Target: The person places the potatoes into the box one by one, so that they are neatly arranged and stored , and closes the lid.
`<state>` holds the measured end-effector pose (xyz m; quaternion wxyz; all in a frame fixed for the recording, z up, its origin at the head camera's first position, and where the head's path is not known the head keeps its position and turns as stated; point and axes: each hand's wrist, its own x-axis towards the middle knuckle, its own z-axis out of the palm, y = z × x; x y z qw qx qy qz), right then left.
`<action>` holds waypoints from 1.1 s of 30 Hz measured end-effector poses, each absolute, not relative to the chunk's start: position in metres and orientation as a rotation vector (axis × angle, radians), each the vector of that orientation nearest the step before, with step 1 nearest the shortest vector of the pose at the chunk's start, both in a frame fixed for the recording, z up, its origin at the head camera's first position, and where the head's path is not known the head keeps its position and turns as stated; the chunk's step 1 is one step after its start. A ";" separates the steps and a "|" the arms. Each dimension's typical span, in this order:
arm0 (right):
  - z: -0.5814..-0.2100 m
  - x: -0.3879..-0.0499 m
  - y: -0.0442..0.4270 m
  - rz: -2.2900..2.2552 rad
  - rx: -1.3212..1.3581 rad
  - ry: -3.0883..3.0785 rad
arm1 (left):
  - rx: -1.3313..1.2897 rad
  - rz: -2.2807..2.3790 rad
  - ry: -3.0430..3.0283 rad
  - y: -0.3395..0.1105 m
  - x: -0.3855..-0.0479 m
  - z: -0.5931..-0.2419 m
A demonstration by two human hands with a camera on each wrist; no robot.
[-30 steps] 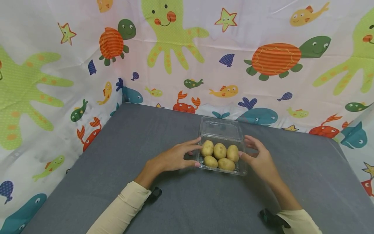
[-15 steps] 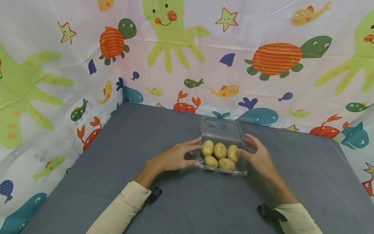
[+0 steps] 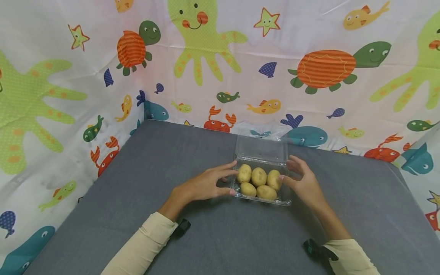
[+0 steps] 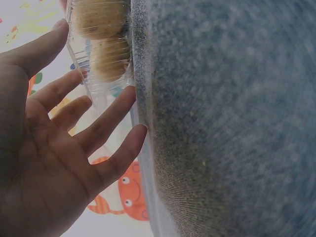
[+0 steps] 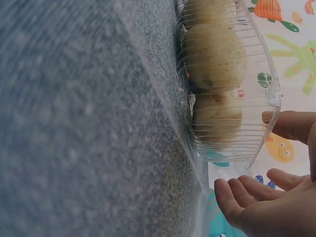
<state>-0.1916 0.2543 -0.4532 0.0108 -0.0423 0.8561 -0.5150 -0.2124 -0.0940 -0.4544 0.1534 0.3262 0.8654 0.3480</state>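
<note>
A clear plastic clamshell container (image 3: 262, 200) rests on the grey cloth with its hinged lid (image 3: 262, 149) up at the back. Several potatoes (image 3: 259, 177) lie inside its base. My left hand (image 3: 206, 185) is at the container's left side, fingers spread and extended; in the left wrist view, the thumb (image 4: 47, 44) meets the rim. On the other side is my right hand (image 3: 306, 183), its fingers loosely bent. The right thumb (image 5: 289, 123) touches the rim in the right wrist view, while the other fingers sit apart from the plastic wall.
Grey cloth (image 3: 137, 183) covers the table around the container. Behind it hangs a white curtain (image 3: 206, 97) printed with sea animals, close to the lid. A second curtain side (image 3: 68, 126) stands along the left edge.
The lid has swung up a little at the back, its far edge now higher against the curtain. My right hand has shifted only slightly; the left hand and potatoes stay in place.
</note>
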 end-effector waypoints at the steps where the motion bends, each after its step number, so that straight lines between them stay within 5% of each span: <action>1: -0.453 -0.192 0.254 -1.612 -0.134 2.674 | 0.936 0.997 2.484 -0.094 -0.212 -0.455; 33: -0.451 -0.183 0.255 -1.713 -0.197 2.704 | 0.939 1.019 2.466 -0.094 -0.213 -0.456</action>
